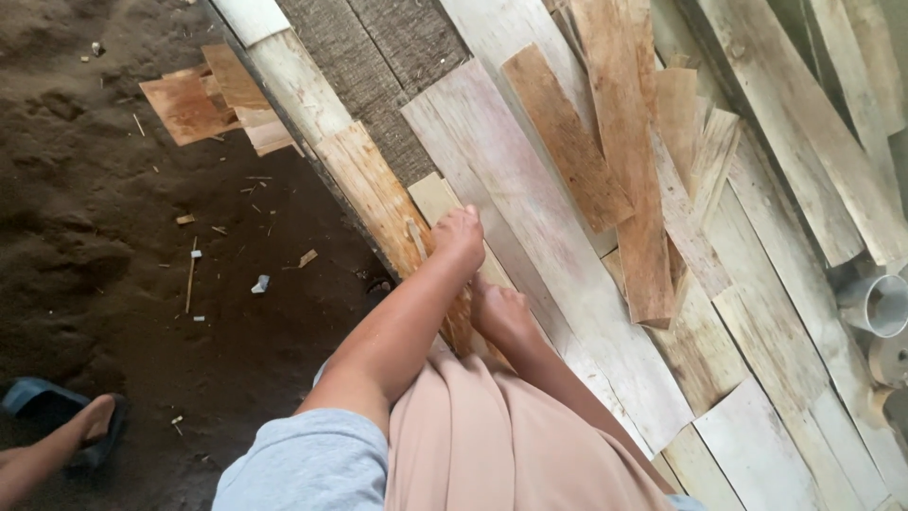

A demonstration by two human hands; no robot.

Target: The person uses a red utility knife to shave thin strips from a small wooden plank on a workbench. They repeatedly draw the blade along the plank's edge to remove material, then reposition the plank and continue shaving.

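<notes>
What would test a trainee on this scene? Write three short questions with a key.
1. True or false: the left hand and the right hand both rest on the wooden strips.
2. What stands on the dirt floor at lower left? A) a bucket B) a foot in a blue sandal C) a hammer
3. Fill in: the grey pipe lies at the picture's ___ edge.
Key: 1 true; 2 B; 3 right.
</notes>
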